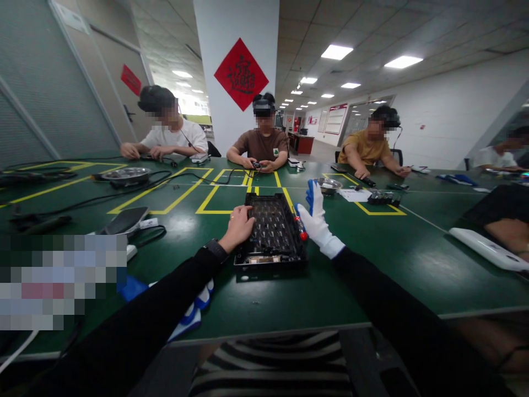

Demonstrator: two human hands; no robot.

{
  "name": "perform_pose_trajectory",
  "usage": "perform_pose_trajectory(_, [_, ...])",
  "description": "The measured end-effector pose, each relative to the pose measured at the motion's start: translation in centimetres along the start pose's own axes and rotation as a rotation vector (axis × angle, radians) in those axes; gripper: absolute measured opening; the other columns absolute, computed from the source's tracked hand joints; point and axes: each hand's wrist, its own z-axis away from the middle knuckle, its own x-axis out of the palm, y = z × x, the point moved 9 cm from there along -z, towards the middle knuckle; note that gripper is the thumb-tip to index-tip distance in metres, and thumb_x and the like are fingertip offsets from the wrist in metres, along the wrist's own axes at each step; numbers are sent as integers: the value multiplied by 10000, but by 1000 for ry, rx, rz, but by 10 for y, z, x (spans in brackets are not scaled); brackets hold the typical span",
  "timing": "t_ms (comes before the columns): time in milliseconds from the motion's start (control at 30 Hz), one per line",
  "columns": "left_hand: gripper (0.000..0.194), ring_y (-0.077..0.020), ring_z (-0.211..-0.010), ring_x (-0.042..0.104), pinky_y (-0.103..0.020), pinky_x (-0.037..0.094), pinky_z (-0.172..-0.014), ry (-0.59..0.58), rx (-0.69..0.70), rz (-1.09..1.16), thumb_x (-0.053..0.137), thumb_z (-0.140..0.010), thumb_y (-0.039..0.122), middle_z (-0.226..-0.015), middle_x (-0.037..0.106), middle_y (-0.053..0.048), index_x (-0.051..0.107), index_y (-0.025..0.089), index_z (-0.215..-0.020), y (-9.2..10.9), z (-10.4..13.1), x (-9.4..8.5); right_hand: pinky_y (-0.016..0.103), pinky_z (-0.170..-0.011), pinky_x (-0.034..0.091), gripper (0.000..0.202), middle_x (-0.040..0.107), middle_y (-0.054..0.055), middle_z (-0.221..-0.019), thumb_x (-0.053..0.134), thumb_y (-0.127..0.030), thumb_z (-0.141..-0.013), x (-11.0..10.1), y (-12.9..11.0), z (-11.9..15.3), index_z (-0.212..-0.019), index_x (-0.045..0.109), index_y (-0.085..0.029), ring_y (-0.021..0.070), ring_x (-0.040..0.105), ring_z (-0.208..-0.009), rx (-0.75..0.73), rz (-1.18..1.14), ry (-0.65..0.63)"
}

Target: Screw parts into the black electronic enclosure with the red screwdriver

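Note:
A long black plastic case (270,231), with rows of small shiny parts inside, lies on the green table in front of me. My left hand (239,225), bare and with a ring, grips its left edge with bent fingers over the rim. On the other side my right hand (316,220) wears a white glove with blue fingers. Its fingers are stretched upward and apart, with nothing in them. A red-ended, slim tool (301,227) lies along the case's right edge, close to the glove; its exact kind is unclear. A brown labelled piece (262,259) sits at the near end.
A blue-and-white glove (194,311) lies partly under my left forearm. Metal bowls (126,175) (329,186) stand farther off. Cables (91,203) cross the left side, and a white elongated device (487,249) lies right. Several people sit around the table.

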Motion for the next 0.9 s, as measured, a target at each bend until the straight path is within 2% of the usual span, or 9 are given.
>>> perform_pose_trajectory(67, [440,-271,-1221,377,-435,302,-1052,-40,-86,107,480,-712,148,-1207,463,-144,496,141,-1152,-13,-2,10,401,-1095,231,554,293,78,-1438,468,-328,-845,11,1,-2,-1371,330,-226,206,273,-1322,-46,38,-78])
perform_pose_trajectory(200, [451,-264,-1241,375,-449,277,-1078,-1,-130,253,437,-703,124,-1243,467,-129,487,167,-1149,-18,-3,14,369,-1005,351,321,573,85,-1184,492,-352,-840,63,-5,-9,-1092,618,-197,202,493,-1136,-150,237,-456])
perform_pose_trajectory(267, [409,-267,-1240,381,-464,273,-1077,12,-151,278,435,-713,138,-1245,471,-128,502,170,-1115,-18,-2,14,364,-934,404,329,624,97,-1076,483,-404,-841,83,-2,-18,-1027,646,-186,215,553,-1036,-121,366,-545])
perform_pose_trajectory(367, [347,-274,-1242,380,-480,265,-1075,11,-167,279,431,-742,170,-1252,470,-134,519,170,-1078,-18,-1,13,353,-881,431,390,630,108,-1068,522,-480,-798,105,9,-32,-1027,643,-188,235,575,-996,-18,482,-585])
perform_pose_trajectory(467, [321,-281,-1247,375,-484,266,-1069,0,-164,271,436,-762,194,-1263,463,-151,533,155,-1065,-18,-2,14,317,-822,454,302,658,104,-967,648,-389,-703,128,17,-36,-911,672,-171,234,607,-914,34,500,-659])
perform_pose_trajectory(600, [290,-263,-1265,352,-462,269,-1067,-8,-128,257,458,-770,201,-1238,486,-130,567,167,-1036,-14,-1,11,306,-789,456,180,669,121,-861,677,-249,-648,139,12,-42,-785,681,-133,235,620,-853,23,472,-656])
perform_pose_trajectory(700, [263,-248,-1228,387,-444,298,-1040,6,-38,151,458,-788,211,-1215,501,-103,592,186,-1013,-1,1,2,288,-814,447,175,670,98,-907,577,-239,-742,132,-5,-48,-846,671,-134,192,610,-872,-17,354,-601])
perform_pose_trajectory(800, [220,-235,-1073,490,-419,376,-948,32,94,45,461,-801,221,-1091,565,-87,596,188,-972,20,4,-9,254,-759,466,206,669,62,-890,528,-235,-772,114,-18,-50,-899,645,-123,133,600,-792,65,-101,-439])
perform_pose_trajectory(900, [167,-202,-912,541,-357,430,-841,21,178,80,449,-820,228,-932,601,-71,587,165,-890,36,6,-14,255,-684,478,232,658,42,-834,595,-251,-702,107,-9,-39,-890,633,-121,115,572,-701,257,-516,-323])
